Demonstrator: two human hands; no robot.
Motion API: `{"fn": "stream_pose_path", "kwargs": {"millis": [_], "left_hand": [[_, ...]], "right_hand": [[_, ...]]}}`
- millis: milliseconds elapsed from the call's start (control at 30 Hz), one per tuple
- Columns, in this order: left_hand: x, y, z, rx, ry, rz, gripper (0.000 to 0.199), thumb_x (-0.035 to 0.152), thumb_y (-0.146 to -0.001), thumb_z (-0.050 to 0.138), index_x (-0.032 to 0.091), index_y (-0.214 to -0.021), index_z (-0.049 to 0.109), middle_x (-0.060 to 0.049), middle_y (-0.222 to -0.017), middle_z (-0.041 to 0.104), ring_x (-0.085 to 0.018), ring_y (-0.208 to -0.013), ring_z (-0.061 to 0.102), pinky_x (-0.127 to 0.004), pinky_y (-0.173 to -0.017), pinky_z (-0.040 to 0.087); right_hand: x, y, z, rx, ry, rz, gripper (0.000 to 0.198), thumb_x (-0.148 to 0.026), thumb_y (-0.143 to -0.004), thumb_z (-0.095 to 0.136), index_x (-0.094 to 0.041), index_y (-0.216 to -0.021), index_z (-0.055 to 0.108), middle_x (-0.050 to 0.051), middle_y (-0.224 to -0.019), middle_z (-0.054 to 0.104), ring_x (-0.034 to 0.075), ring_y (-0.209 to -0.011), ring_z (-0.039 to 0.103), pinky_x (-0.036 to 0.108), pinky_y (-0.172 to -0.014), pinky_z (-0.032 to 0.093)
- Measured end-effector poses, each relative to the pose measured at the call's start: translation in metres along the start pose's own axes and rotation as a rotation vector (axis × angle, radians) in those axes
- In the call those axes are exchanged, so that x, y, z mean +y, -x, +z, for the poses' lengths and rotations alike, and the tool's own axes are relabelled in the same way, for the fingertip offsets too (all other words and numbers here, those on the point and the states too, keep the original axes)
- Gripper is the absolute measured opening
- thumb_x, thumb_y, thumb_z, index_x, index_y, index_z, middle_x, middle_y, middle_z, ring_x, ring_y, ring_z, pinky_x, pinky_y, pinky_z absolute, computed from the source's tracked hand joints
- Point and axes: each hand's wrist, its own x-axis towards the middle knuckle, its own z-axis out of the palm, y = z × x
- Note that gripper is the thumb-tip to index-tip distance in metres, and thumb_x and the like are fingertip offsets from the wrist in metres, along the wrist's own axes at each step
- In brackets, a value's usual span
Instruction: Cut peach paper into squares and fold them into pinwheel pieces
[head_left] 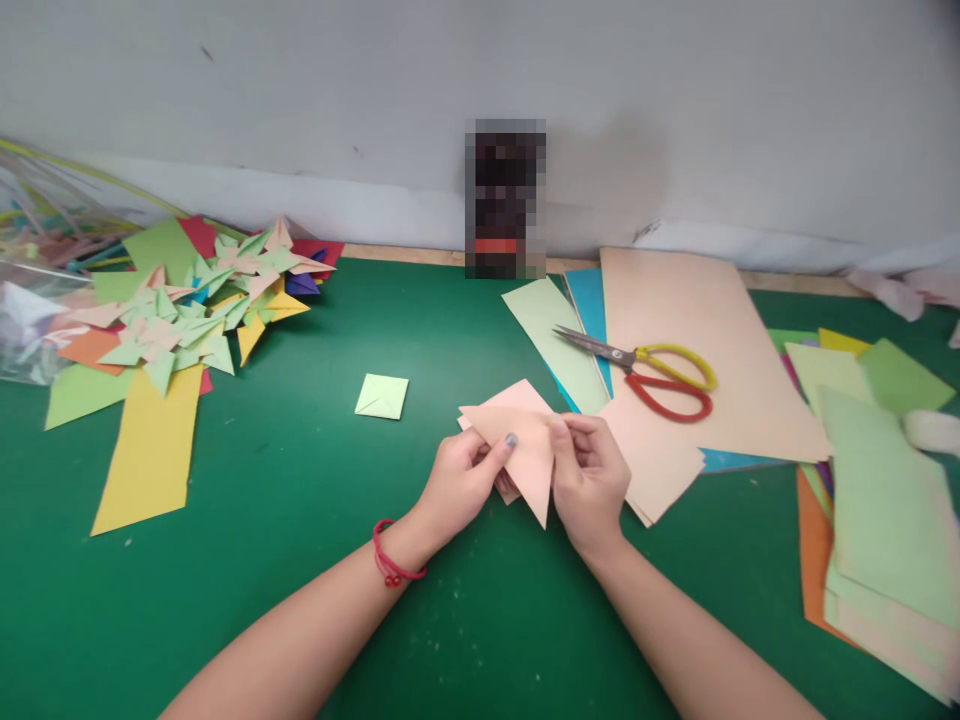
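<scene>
The folded pink paper [527, 455] is in both hands, above the green desk [300, 590]. It looks like a triangle. One sharp tip points to 10 o'clock and one points between 5 and 6 o'clock. Its long side runs between those two tips. More pink paper [525, 393] pokes out under it; I can't tell if it is the same piece.

The left hand [472, 475] has its grip pressed together on the triangle, with the thumb on top. The right hand [592, 480] has a pinching grip, thumb and finger on the triangle's corner at 2 o'clock.

Going out from the triangle, one little green folded square [382, 397] sits at 10 o'clock. Farther that way is a heap of paper stars [180, 325], too jumbled to count. One yellow strip [150, 450] is at 9 o'clock.

At 2 o'clock is one pair of scissors [618, 357] with two loops, one yellow and one red, on top of big pink sheets [697, 310]. The blades point between 9 and 10 o'clock. A pile of light green papers [892, 510] lies at 3 o'clock.
</scene>
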Motion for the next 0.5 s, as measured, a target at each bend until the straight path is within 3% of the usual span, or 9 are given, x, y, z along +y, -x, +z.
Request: {"fn": "stream_pose_path", "kwargs": {"millis": [267, 433, 500], "left_hand": [[-0.0005, 0.002, 0.0019, 0.029, 0.116, -0.015, 0.027, 0.041, -0.083, 0.049, 0.015, -0.076, 0.053, 0.001, -0.056, 0.057, -0.012, -0.048, 0.057, -0.023, -0.048, 0.045], [0.0029, 0.0007, 0.0015, 0.156, 0.171, 0.058, 0.023, 0.034, -0.082, 0.053, 0.016, -0.097, 0.054, -0.005, -0.091, 0.062, -0.015, -0.081, 0.059, -0.021, -0.067, 0.047], [0.0044, 0.0003, 0.0004, 0.168, 0.171, 0.07, 0.025, 0.033, -0.082, 0.053, 0.017, -0.101, 0.054, -0.006, -0.097, 0.061, -0.015, -0.084, 0.058, -0.021, -0.068, 0.047]], "right_hand": [[-0.0006, 0.0001, -0.0006, -0.011, -0.008, -0.007, 0.009, -0.028, -0.082, 0.056, -0.02, -0.082, 0.056, -0.001, -0.065, 0.06, 0.012, -0.055, 0.058, 0.021, -0.046, 0.046], [-0.0011, -0.0007, -0.0008, -0.077, -0.019, 0.015, 0.007, -0.027, -0.081, 0.056, -0.02, -0.081, 0.056, -0.001, -0.068, 0.06, 0.012, -0.058, 0.059, 0.021, -0.049, 0.046], [-0.0014, -0.0005, -0.0005, -0.109, -0.019, 0.017, 0.007, -0.027, -0.081, 0.056, -0.02, -0.081, 0.056, -0.001, -0.068, 0.06, 0.012, -0.057, 0.058, 0.021, -0.047, 0.045]]}}
